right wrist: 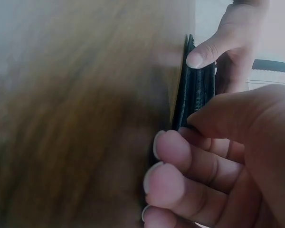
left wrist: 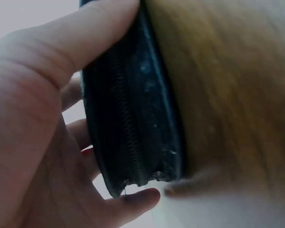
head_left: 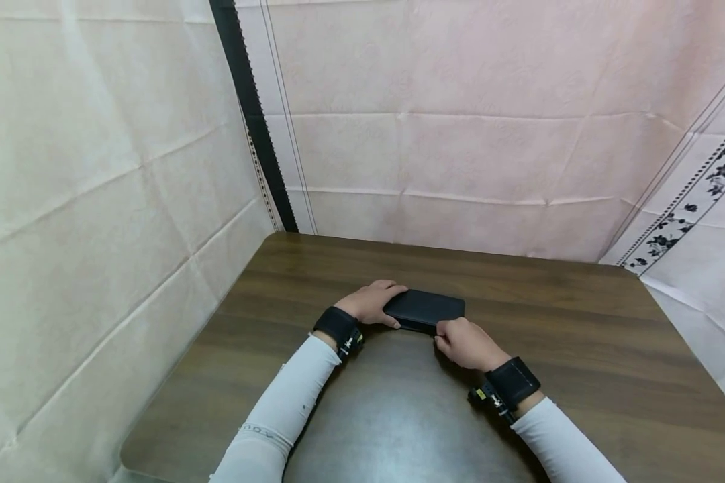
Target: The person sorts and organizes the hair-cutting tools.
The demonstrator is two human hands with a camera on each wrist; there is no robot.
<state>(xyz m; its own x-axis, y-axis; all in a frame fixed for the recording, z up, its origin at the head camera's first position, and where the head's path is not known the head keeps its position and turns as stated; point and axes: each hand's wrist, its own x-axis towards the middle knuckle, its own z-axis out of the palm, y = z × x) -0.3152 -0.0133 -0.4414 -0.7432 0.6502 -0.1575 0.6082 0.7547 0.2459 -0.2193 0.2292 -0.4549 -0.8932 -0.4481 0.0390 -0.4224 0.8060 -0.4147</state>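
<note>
A black zip wallet (head_left: 424, 307) lies flat on the wooden table in the head view. My left hand (head_left: 370, 304) holds its left end, the thumb along the near edge and the fingers on the far side. In the left wrist view a zipper (left wrist: 124, 111) runs along the edge between two dark panels. At the wallet's near right corner, my right hand (head_left: 468, 343) pinches with thumb and curled index finger on the zipper line. Those fingertips hide the zipper pull. The right hand's other fingers (right wrist: 168, 187) are curled beside the wallet.
A brown wood-grain table (head_left: 580, 335) with rounded corners spreads around both hands. A shiny grey patch (head_left: 399, 409) lies between the forearms. Pale creased cloth (head_left: 459, 134) hangs behind the table, and more hangs on the left side.
</note>
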